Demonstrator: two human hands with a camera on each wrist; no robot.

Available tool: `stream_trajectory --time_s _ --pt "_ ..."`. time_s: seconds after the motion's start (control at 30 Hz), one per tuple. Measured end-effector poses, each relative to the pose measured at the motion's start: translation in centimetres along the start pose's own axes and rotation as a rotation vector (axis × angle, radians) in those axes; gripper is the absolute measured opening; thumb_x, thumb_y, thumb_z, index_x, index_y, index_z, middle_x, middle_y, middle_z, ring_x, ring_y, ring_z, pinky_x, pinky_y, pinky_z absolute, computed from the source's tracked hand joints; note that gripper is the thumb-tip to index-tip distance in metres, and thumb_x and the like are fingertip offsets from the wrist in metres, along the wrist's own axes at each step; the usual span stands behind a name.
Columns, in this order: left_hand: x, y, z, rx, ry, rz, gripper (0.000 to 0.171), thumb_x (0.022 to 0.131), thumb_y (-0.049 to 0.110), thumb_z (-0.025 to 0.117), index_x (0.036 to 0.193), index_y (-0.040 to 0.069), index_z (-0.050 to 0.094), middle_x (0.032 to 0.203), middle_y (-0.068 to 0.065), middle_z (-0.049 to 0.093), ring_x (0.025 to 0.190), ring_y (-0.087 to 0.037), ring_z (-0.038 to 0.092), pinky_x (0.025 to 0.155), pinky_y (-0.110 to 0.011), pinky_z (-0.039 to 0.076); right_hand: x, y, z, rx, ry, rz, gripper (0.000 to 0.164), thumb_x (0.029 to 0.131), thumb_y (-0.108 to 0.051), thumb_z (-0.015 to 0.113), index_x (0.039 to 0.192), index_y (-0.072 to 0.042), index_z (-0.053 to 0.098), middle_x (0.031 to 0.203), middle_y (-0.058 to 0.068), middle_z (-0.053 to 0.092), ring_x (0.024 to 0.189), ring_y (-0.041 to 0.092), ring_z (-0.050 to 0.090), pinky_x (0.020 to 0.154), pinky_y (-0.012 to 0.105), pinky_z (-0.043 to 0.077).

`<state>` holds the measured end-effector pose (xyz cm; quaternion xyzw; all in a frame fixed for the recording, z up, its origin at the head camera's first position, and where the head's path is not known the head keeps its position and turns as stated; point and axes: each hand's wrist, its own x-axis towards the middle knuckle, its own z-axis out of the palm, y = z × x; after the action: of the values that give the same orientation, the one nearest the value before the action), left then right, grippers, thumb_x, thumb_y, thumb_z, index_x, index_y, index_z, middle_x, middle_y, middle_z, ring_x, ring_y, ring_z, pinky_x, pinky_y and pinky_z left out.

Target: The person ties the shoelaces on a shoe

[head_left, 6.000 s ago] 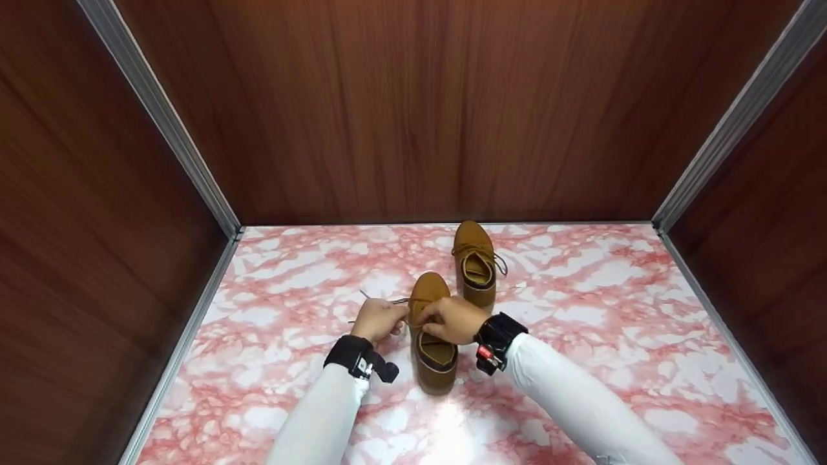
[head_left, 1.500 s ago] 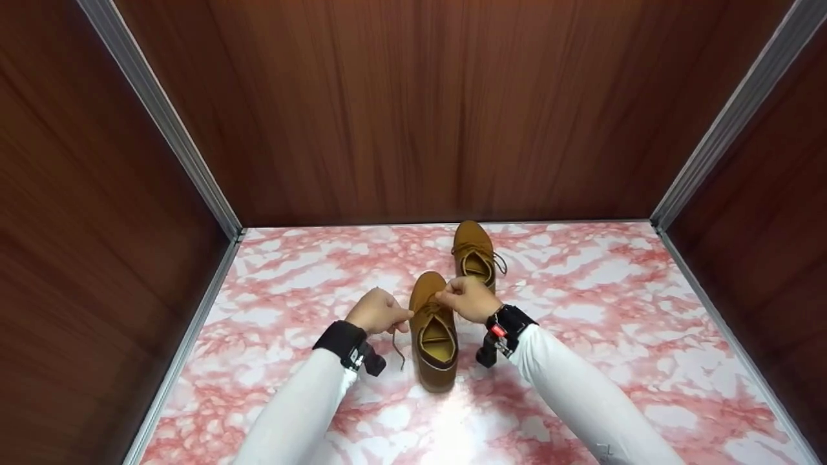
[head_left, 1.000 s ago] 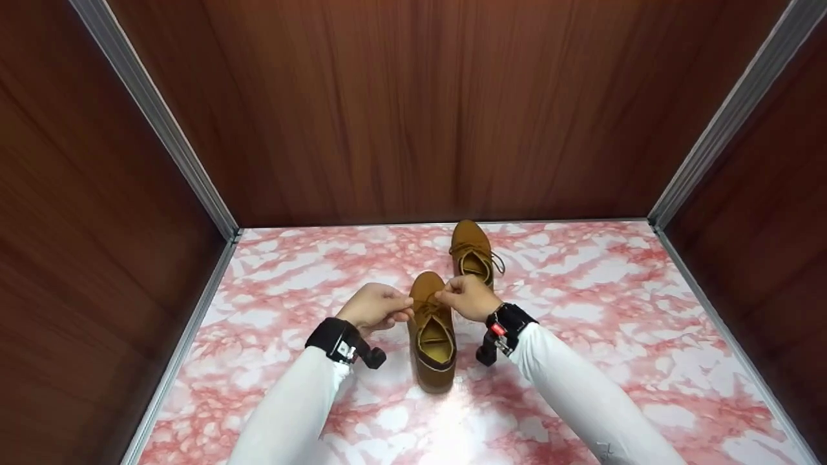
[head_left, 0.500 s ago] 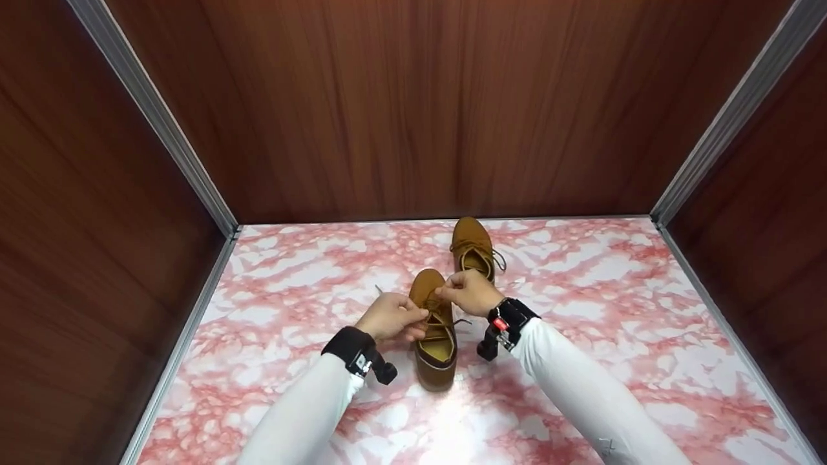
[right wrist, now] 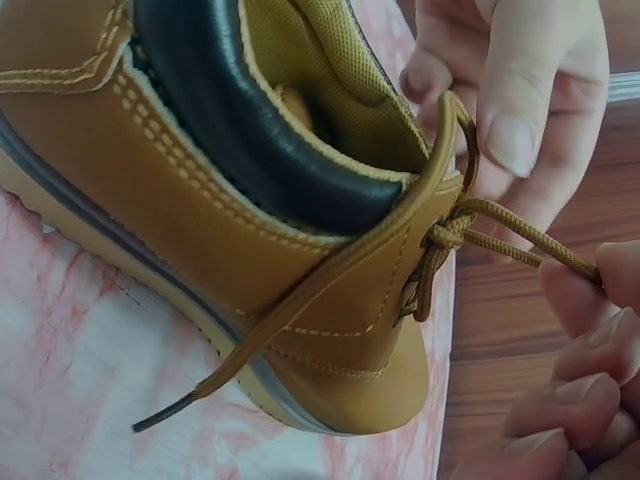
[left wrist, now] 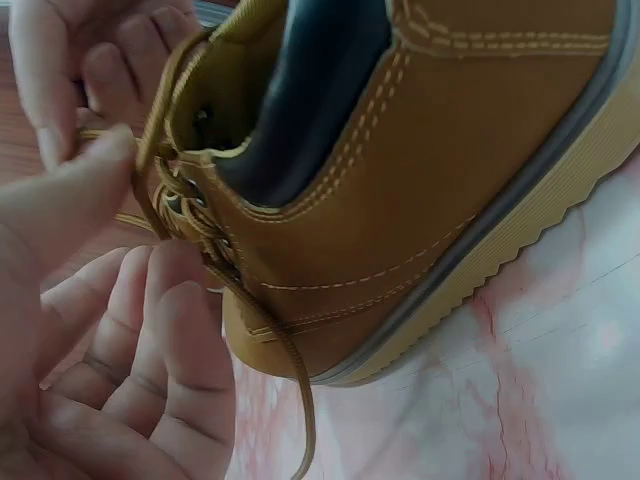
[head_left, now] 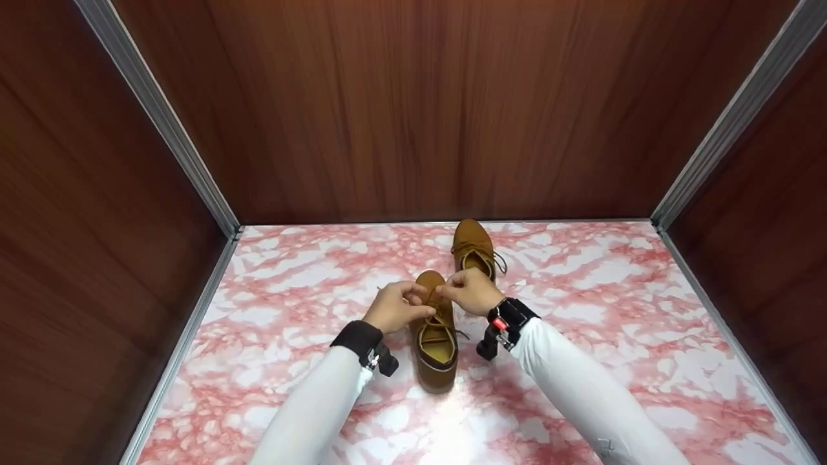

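A tan lace-up shoe (head_left: 437, 378) stands on the pink-and-white marbled surface, toe away from me. My right hand (head_left: 477, 294) is at its laces; in the right wrist view its thumb and finger pinch a loop of brown shoelace (right wrist: 535, 238). My left hand (head_left: 395, 310) hovers over the shoe's left side, thumb and fingers apart. In the left wrist view the lace (left wrist: 148, 190) passes between that thumb and fingers, with no clear grip. One loose lace end (right wrist: 165, 412) hangs down the shoe's right side.
A second tan shoe (head_left: 471, 236), its laces on, stands farther back to the right, partly behind my right hand. Brown wood-grain panels (head_left: 413, 129) with grey metal edging (head_left: 171, 123) rise at the back and both sides. The marbled surface (head_left: 291, 361) spreads around the shoes.
My left hand moved from the shoe's left side in over the laces, and its pinching fingers spread apart. A lace end now lies right of the shoe. My right hand stays pinching at the laces.
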<state>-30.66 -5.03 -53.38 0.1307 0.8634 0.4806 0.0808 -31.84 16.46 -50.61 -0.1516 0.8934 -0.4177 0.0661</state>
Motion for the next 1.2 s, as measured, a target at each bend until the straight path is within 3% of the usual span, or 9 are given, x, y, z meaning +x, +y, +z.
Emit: stream_trajectory --time_s 0.2,0.53,0.77,0.87,1.03,1.2 --pt "0.5 -0.3 0.8 0.029 -0.004 0.016 0.039 0.084 0.030 0.088 0.114 0.007 0.076 0.095 -0.006 0.074 0.085 -0.012 0.065 0.078 -0.024 0.054 0.2 -0.4 0.4 0.012 0.006 0.004 0.033 0.097 -0.022 0.071 0.078 0.004 0.073 0.061 -0.012 0.053 0.060 0.007 0.045 0.052 0.021 0.034" --pt "0.6 -0.3 1.4 0.044 0.029 0.067 0.014 0.090 0.022 0.081 0.094 0.009 0.076 0.090 -0.003 0.074 0.081 -0.008 0.059 0.080 -0.027 0.050 0.3 -0.6 -0.4 0.013 -0.002 -0.008 0.032 0.098 -0.023 0.071 0.080 0.003 0.076 0.061 -0.013 0.052 0.062 0.007 0.045 0.056 0.022 0.036" --pt "0.6 -0.6 1.4 -0.038 0.037 0.062 0.012 0.090 0.017 0.080 0.091 0.006 0.075 0.086 0.000 0.071 0.078 -0.005 0.058 0.076 -0.022 0.050 0.3 -0.1 -2.2 -0.004 0.073 -0.009 0.022 0.096 -0.019 0.071 0.084 -0.003 0.079 0.071 -0.010 0.062 0.071 0.008 0.052 0.069 0.023 0.043" --pt "0.6 -0.8 1.4 -0.067 0.038 0.065 0.012 0.090 0.017 0.080 0.091 0.005 0.076 0.087 -0.002 0.072 0.078 -0.005 0.059 0.075 -0.021 0.051 0.0 0.1 -2.6 -0.001 0.087 -0.017 0.019 0.095 -0.017 0.071 0.082 -0.004 0.077 0.070 -0.010 0.061 0.070 0.008 0.052 0.067 0.023 0.043" --pt "0.4 -0.9 1.5 -0.089 0.046 0.069 0.014 0.091 0.017 0.079 0.093 0.003 0.077 0.093 -0.007 0.074 0.081 -0.006 0.062 0.075 -0.022 0.054 -0.9 0.8 -2.4 0.001 0.011 -0.041 0.017 0.094 -0.017 0.076 0.081 -0.005 0.075 0.064 -0.011 0.059 0.061 0.006 0.053 0.059 0.021 0.044" --pt "0.4 -1.2 1.4 -0.135 0.046 0.020 0.013 0.091 0.015 0.080 0.093 0.003 0.077 0.091 -0.002 0.073 0.077 -0.006 0.063 0.069 -0.020 0.055 -2.1 1.1 -0.9 -0.043 -0.114 -0.106 0.015 0.087 -0.022 0.085 0.083 -0.011 0.076 0.067 -0.007 0.063 0.059 0.003 0.052 0.054 0.018 0.043"
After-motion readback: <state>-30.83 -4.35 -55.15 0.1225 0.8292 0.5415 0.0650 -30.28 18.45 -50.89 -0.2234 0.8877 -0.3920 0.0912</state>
